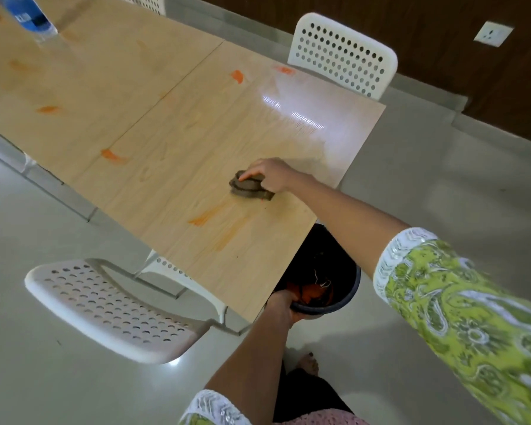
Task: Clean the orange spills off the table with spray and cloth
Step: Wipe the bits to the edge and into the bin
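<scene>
Wiping orange smears from the table's near end.

Head view: the right hand [272,174] presses a crumpled grey cloth [250,188] onto the wooden table [196,133], fingers curled over it; the left hand [284,308] grips the rim of a dark bucket [328,305] under the table edge. Next, I judge, comes the orange streak [207,216] just beside the cloth. A blue spray bottle [28,13] stands far off; white chairs [105,305] flank the table.

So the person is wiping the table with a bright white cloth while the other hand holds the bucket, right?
Not quite. The head view shows the cloth under the right hand is dark brownish-grey, not white. The rest is right: it is on the table, and the left hand holds the bucket.
</scene>
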